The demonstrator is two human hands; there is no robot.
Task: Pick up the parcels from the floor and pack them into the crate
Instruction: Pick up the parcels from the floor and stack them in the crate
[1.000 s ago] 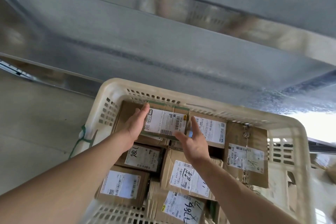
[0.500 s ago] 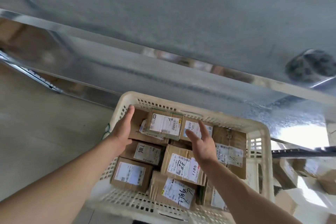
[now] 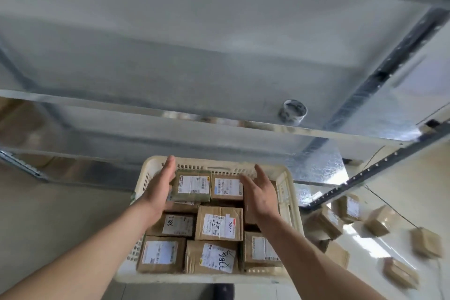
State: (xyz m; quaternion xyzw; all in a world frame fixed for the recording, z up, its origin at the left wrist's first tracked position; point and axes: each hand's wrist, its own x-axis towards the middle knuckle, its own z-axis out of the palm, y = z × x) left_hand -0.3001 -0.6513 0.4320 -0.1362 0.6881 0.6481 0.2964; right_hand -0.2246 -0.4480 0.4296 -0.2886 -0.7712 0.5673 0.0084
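Both hands hover over the cream crate [image 3: 291,192], fingers straight and holding nothing: the left hand [image 3: 159,186] beside the green-taped parcel [image 3: 191,185], the right hand [image 3: 259,193] over the far-right boxes. More parcels [image 3: 379,220] lie on the floor [image 3: 389,185] to the right

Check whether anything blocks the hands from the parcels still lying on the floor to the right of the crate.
Both hands, left hand and right hand, are open over the crate. Between them and the floor parcels stand the crate's right wall and a slanted dark metal rail. Nothing else visible is in the way.
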